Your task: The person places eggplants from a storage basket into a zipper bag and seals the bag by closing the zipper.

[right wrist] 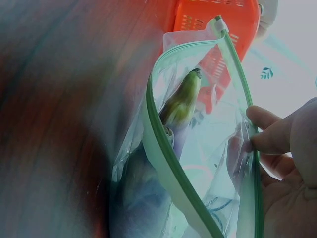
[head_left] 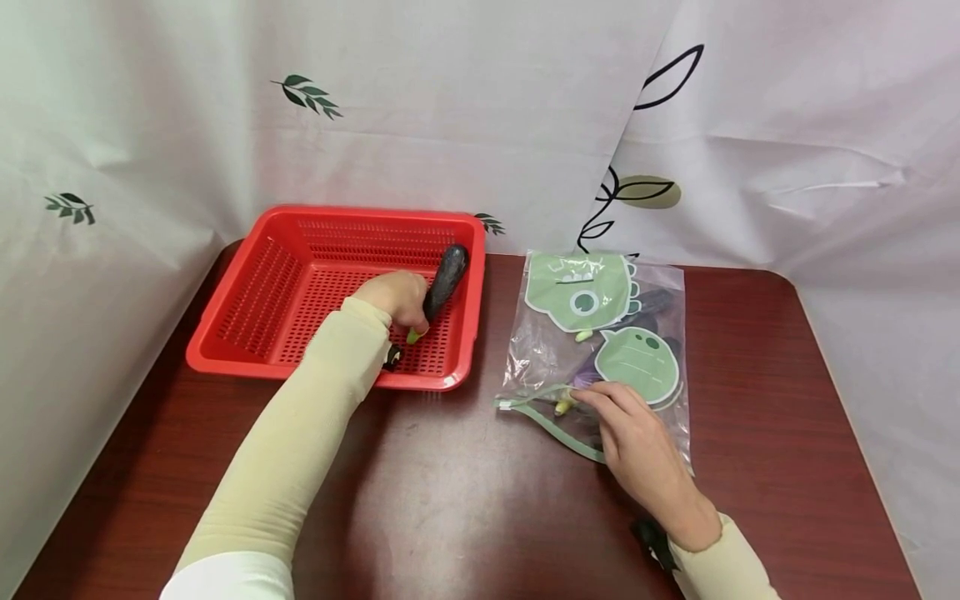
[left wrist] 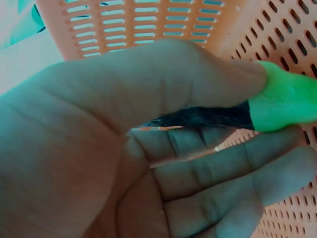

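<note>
Inside the red basket [head_left: 247, 354], my left hand [head_left: 396, 297] grips a dark eggplant [head_left: 447, 279] at its green stem end. The left wrist view shows the thumb on one side of that green stem [left wrist: 287, 99] and the fingers on the other. On the table, my right hand [head_left: 648, 450] pinches one edge of the mouth of a clear zip bag [head_left: 525, 350] with green cartoon prints. In the right wrist view the bag's mouth gapes, and dark and purple eggplants [right wrist: 138, 193] with pale green stem ends lie inside.
The basket stands at the back left of the dark red wooden table [head_left: 442, 500], with the bag to its right. White cloth [head_left: 420, 117] with leaf prints hangs behind and at both sides. The bag's white slider [head_left: 505, 406] sits at the left end of its zip.
</note>
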A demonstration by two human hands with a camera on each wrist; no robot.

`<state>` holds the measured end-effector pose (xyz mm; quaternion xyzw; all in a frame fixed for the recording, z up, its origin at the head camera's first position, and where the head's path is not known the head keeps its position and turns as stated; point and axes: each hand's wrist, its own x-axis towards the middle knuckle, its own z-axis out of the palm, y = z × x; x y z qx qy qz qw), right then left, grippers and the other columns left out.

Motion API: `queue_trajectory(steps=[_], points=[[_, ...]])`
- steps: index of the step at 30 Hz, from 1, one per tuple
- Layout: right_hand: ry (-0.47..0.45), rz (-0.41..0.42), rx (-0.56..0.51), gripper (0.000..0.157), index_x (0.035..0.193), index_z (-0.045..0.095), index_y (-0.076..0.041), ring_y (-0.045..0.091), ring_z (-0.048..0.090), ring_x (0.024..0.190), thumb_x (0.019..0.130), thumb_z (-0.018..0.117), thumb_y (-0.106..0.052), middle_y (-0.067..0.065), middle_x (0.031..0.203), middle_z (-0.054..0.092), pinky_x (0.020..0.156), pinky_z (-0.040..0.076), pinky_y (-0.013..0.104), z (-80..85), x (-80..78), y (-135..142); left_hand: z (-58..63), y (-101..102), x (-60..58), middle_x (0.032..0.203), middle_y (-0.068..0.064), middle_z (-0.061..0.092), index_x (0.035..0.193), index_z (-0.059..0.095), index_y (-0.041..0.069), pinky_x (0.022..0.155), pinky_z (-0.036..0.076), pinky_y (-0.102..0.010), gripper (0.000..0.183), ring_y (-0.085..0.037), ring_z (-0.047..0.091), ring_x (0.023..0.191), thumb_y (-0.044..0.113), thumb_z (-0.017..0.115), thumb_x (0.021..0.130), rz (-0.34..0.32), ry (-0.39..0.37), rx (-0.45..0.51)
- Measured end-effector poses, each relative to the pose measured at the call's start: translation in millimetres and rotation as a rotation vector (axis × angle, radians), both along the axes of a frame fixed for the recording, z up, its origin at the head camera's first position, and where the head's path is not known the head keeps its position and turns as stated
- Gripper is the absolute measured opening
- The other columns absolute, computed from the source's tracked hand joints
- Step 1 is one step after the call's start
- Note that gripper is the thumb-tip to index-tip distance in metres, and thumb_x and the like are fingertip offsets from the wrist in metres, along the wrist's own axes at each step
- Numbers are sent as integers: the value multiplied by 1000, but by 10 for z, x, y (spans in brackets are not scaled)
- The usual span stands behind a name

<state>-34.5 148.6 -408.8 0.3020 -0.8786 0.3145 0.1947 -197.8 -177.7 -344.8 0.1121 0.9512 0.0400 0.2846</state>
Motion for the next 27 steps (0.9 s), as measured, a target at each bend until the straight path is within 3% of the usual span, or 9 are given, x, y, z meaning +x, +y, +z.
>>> queue_trajectory(steps=[7,14,27], points=[[-33,-4,21,35,111,64,-9,18,53,102,86,43,2,2,107,59,92,35,21,4,7,15,22,-44,27,66,-5,59,74,63,8,53,43,-29,13,-18,52,56,13,71,65,10,-5,19],[-30,-2,23,35,111,64,-9,18,53,101,84,47,6,2,107,59,91,35,21,2,4,20,82,-73,66,65,-5,57,73,63,8,57,41,-30,11,-19,50,58,16,70,69,10,-2,21],[5,0,2,36,111,64,-9,19,53,100,96,32,-12,2,106,59,90,36,23,0,-5,9,264,-104,186,65,-5,59,69,67,11,59,41,-32,16,-18,50,57,24,66,78,39,49,43]])
